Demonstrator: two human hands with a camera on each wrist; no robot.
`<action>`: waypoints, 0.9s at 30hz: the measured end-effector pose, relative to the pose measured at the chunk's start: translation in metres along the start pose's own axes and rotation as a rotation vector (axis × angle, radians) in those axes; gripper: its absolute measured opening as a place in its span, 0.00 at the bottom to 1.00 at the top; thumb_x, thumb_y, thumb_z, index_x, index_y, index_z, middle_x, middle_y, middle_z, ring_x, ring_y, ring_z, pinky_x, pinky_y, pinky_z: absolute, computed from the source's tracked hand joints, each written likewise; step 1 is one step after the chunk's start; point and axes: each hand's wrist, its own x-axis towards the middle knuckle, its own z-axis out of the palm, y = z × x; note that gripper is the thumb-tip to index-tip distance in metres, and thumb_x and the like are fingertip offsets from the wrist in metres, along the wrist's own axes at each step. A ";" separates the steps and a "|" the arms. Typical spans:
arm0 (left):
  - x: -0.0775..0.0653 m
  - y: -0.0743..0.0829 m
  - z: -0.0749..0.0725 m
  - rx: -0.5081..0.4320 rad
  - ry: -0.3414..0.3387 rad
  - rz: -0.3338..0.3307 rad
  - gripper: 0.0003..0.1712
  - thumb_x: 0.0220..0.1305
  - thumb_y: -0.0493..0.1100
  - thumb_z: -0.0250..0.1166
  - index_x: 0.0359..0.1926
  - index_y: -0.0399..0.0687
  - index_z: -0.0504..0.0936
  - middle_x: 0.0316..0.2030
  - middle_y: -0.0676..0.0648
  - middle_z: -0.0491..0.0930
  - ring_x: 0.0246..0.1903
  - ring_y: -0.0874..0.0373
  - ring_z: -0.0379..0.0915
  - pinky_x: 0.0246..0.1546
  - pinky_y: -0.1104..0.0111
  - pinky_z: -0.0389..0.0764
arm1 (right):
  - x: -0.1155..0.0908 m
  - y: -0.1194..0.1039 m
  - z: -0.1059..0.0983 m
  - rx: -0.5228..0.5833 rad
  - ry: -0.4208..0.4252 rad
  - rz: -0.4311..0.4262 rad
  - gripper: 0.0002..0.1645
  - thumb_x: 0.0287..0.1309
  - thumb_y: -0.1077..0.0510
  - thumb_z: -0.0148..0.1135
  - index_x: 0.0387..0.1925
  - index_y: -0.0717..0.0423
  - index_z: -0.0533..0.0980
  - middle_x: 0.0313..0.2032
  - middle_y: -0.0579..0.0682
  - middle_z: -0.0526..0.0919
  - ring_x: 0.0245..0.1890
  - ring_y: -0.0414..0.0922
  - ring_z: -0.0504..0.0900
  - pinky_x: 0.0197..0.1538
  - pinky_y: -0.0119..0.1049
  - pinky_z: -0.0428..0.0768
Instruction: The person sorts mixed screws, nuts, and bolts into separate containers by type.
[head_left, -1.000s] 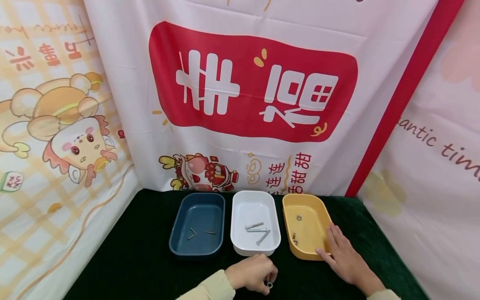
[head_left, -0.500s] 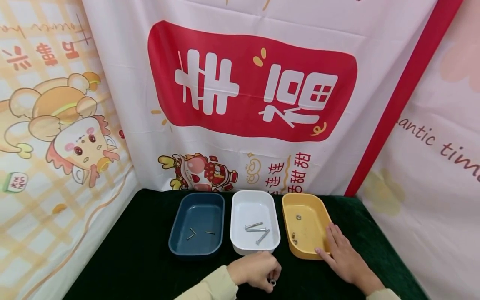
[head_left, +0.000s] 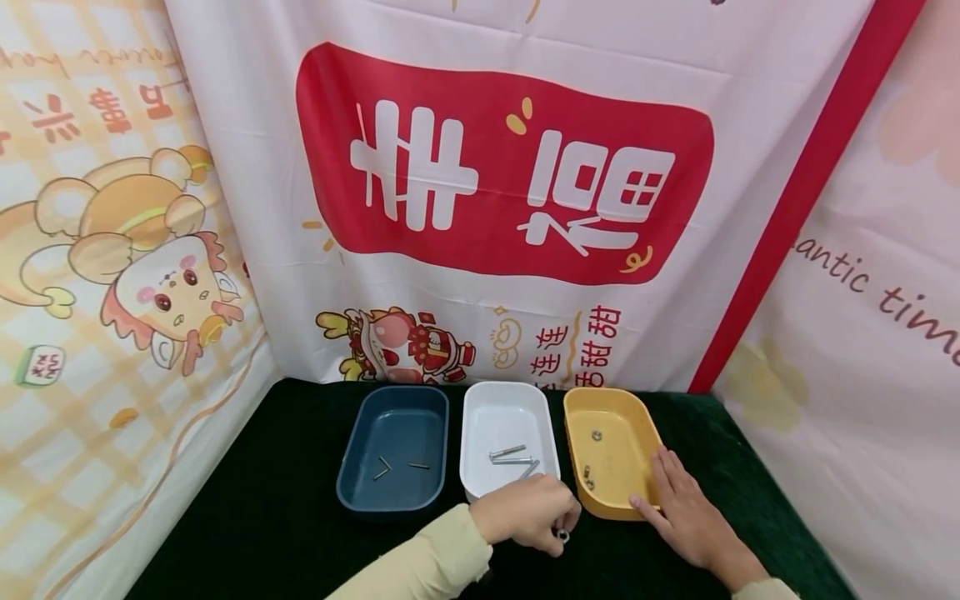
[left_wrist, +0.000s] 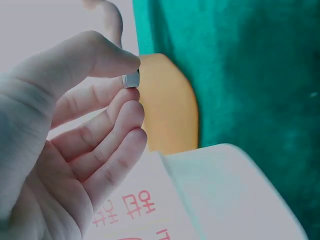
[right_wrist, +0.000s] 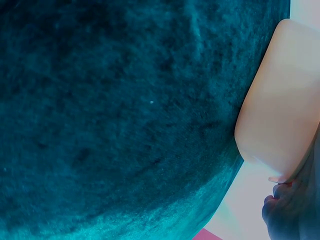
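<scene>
My left hand (head_left: 528, 512) pinches a small metal nut (head_left: 563, 536) between thumb and finger, in front of the white tray (head_left: 480, 400). In the left wrist view the same nut (left_wrist: 131, 80) shows under the thumb tip, the other fingers loosely bent. The yellow tray (head_left: 618, 450) stands to the right of that hand and holds a few nuts (head_left: 597, 435). My right hand (head_left: 693, 517) rests with extended fingers on the yellow tray's right rim. Only part of the right hand (right_wrist: 287, 210) shows, dark, in the right wrist view.
Several long bolts (head_left: 512, 460) lie in the white tray, partly hidden by the left hand. A blue tray (head_left: 405, 500) at the left holds a few thin brass-coloured pins or screws (head_left: 418, 466). All trays stand on a dark green cloth (head_left: 262, 500) before a printed curtain (head_left: 510, 333).
My left hand, with the nut pinched in it, has moved right and forward towards the yellow tray, now covering the white tray's front edge. The right hand has stayed in place.
</scene>
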 end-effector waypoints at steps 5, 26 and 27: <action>0.010 0.000 -0.015 0.033 0.050 0.045 0.10 0.55 0.43 0.81 0.33 0.55 0.86 0.28 0.62 0.82 0.28 0.77 0.72 0.31 0.86 0.73 | 0.000 -0.001 0.001 -0.004 0.010 -0.004 0.61 0.72 0.22 0.45 0.85 0.61 0.44 0.85 0.63 0.44 0.83 0.69 0.46 0.79 0.71 0.55; 0.055 -0.029 -0.028 0.067 0.217 -0.020 0.10 0.56 0.47 0.81 0.33 0.52 0.87 0.31 0.57 0.87 0.29 0.75 0.72 0.31 0.84 0.72 | 0.001 0.001 0.002 -0.007 0.012 -0.015 0.61 0.72 0.22 0.44 0.84 0.61 0.46 0.85 0.63 0.44 0.83 0.69 0.46 0.79 0.71 0.56; 0.057 -0.030 -0.027 0.067 0.225 -0.026 0.10 0.56 0.47 0.82 0.32 0.52 0.87 0.31 0.57 0.87 0.29 0.74 0.72 0.31 0.84 0.72 | 0.001 0.001 0.002 -0.008 0.015 -0.017 0.61 0.73 0.22 0.45 0.84 0.62 0.46 0.85 0.63 0.45 0.83 0.69 0.46 0.79 0.71 0.56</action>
